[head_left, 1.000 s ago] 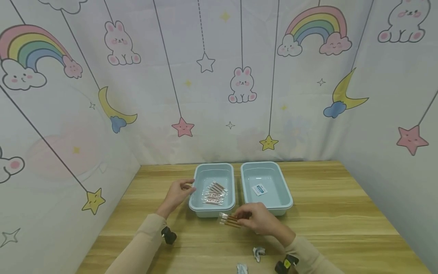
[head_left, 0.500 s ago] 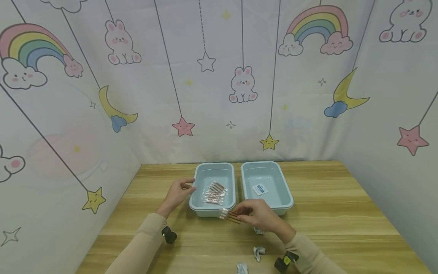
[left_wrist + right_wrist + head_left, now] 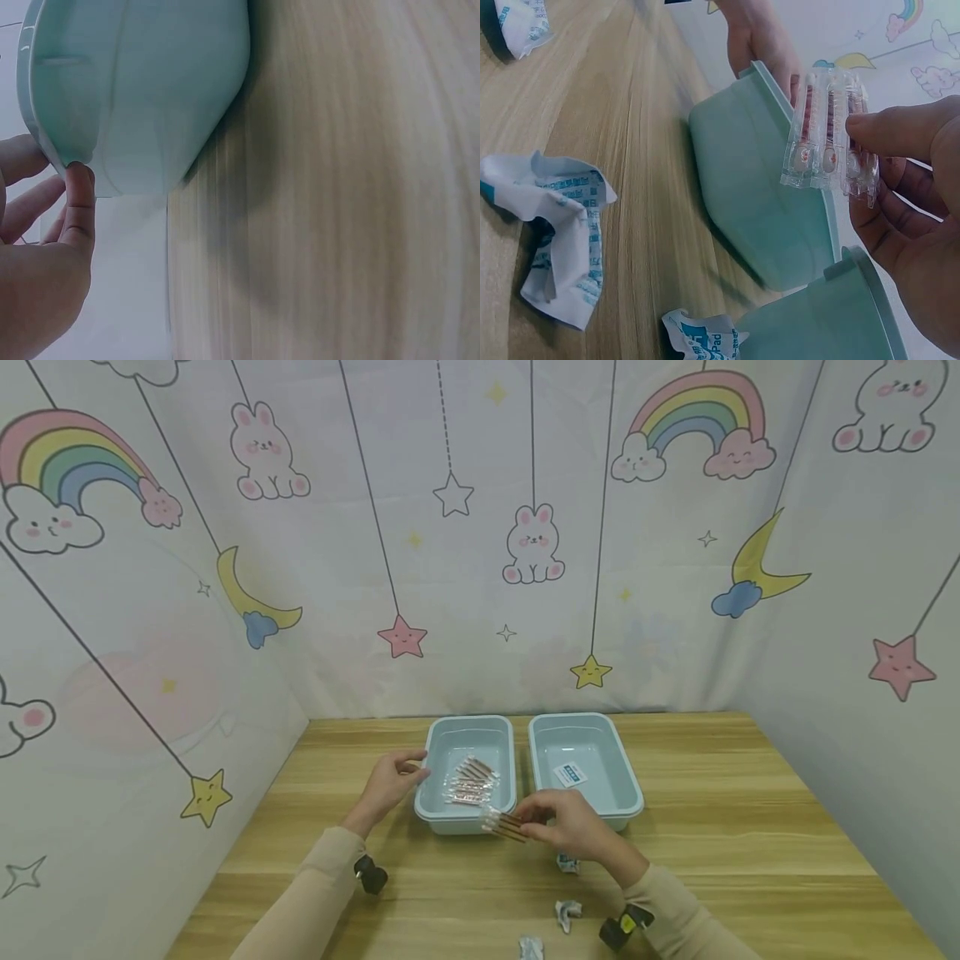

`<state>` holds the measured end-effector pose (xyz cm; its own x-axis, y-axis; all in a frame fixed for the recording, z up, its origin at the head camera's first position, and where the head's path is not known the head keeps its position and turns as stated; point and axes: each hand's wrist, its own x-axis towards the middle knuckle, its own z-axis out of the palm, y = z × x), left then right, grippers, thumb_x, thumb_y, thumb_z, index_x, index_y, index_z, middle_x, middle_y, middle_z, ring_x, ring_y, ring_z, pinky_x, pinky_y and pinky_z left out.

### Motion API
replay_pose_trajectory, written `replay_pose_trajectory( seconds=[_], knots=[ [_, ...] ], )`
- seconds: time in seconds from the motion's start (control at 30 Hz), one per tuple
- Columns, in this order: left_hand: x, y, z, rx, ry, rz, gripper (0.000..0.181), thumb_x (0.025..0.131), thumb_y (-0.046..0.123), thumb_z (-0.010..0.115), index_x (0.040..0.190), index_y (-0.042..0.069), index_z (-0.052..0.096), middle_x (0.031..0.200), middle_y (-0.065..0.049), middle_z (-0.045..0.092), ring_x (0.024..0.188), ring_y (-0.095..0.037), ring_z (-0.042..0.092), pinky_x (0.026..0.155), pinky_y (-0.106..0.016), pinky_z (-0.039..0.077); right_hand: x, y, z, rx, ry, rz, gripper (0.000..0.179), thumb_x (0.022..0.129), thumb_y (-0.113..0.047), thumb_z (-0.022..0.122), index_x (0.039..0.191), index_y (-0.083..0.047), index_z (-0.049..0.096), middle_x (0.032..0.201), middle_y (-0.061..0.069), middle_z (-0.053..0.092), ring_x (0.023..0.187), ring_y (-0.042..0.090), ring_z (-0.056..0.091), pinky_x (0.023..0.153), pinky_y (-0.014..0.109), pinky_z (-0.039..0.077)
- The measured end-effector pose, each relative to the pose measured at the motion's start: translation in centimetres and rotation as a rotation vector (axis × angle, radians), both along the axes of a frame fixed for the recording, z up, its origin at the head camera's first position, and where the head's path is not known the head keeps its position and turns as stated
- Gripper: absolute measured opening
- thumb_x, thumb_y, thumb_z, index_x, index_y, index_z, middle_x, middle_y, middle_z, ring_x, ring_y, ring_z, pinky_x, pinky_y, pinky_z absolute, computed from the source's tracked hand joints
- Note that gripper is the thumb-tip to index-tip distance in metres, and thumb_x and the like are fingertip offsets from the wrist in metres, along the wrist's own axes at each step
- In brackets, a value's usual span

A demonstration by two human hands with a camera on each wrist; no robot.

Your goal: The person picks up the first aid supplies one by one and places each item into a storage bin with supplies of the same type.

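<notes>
My left hand point(image 3: 390, 783) pinches the left rim of the left pale blue tray point(image 3: 459, 827), thumb on the outside in the left wrist view. Inside that tray lie several clear-wrapped cotton swabs point(image 3: 471, 785) with brown sticks and white tips. Between thumb and fingers, my right hand point(image 3: 572, 828) holds a small row of the same wrapped cotton swabs point(image 3: 826, 135), side by side near the tray's front right corner. The right pale blue tray point(image 3: 609, 781) stands alongside, with a flat white-and-blue packet point(image 3: 570, 774) on its floor.
Crumpled white-and-blue wrappers lie on the wooden table point(image 3: 720, 860): one wrapper point(image 3: 567, 864) by the right tray's front, a curled wrapper point(image 3: 567, 913) nearer, and another wrapper point(image 3: 531, 947) at the bottom edge. A patterned curtain point(image 3: 480, 685) hangs behind the table.
My right hand has risen slightly with the held cotton swabs, toward the left tray's front corner. A wrapper formerly hidden under that hand now shows. The left hand keeps its place.
</notes>
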<state>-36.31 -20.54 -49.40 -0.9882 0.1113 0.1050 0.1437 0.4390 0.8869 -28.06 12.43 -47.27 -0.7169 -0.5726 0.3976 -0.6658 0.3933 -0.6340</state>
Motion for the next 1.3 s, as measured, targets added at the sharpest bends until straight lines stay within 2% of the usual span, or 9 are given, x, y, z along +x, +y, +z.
replay_pose_trajectory(
  seconds=[0.33,0.8,1.3],
  knots=[
    [0.0,0.1,0.0,-0.002,-0.005,0.004,0.042,0.088,0.010,0.072,0.128,0.001,0.062,0.128,-0.018,0.062,0.101,-0.026,0.065,0.080,-0.035,0.057,-0.2,-0.1,0.2,-0.013,0.004,0.016,0.016,0.086,-0.012,0.074,0.102,-0.013,0.072,0.086,-0.005,0.071,0.077,0.003,0.064,0.069,0.022,0.055],
    [0.0,0.1,0.1,0.002,-0.006,0.004,0.043,0.088,0.011,0.072,0.128,0.001,0.061,0.128,-0.018,0.062,0.101,-0.027,0.065,0.081,-0.036,0.057,-0.6,-0.5,0.8,0.008,0.021,-0.009,0.016,0.086,-0.012,0.074,0.101,-0.013,0.071,0.089,-0.005,0.072,0.079,0.003,0.064,0.070,0.022,0.055],
    [-0.1,0.0,0.1,-0.014,-0.005,0.014,0.042,0.088,0.010,0.071,0.128,0.000,0.061,0.126,-0.019,0.063,0.100,-0.026,0.065,0.078,-0.034,0.057,-1.0,-0.8,1.2,-0.020,0.016,-0.026,0.017,0.086,-0.012,0.074,0.102,-0.013,0.071,0.088,-0.005,0.071,0.078,0.004,0.064,0.071,0.023,0.056]
  ],
)
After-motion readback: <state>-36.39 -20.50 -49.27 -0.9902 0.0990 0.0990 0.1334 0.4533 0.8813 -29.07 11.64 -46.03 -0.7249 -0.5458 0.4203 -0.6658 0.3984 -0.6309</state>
